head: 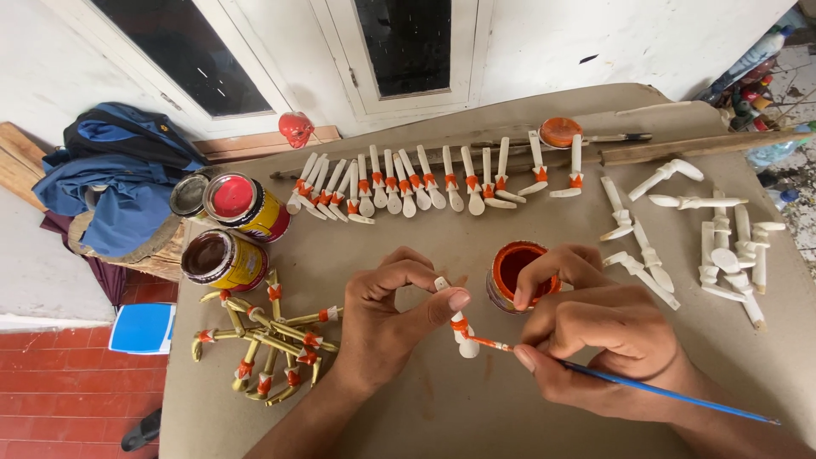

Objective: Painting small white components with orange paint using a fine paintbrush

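Holding a small white carved piece (463,327) between thumb and fingertips, the left hand (387,327) keeps it raised just above the worktop (476,408), while the right hand (595,336) is closed in a pen grip on a thin blue-handled brush (663,389) whose tip touches the piece at its orange band. Both hands are thus closed on something, neither spread open. The piece stands roughly upright in the grip, pinched near its upper end, its rounded lower end free.

Judged from its size and the light pinch that carries it, the piece is probably light and stiff, of wood or a similar hard material; it looks slender at the neck and could snap if bent. Its freshly painted band is likely wet and prone to smearing, so the bare white ends appear to be the safest places to take hold. The brush looks light and thin, best gripped near its front as shown.

An open small pot of orange paint (514,274) stands just behind the hands. A row of white pieces with orange bands (425,183) lies along the far side, unpainted white pieces (714,242) lie to the right, and gold pieces with orange bands (268,344) are heaped at the left beside two paint tins (229,234). A blue cloth bundle (119,174) rests off the worktop's left edge.
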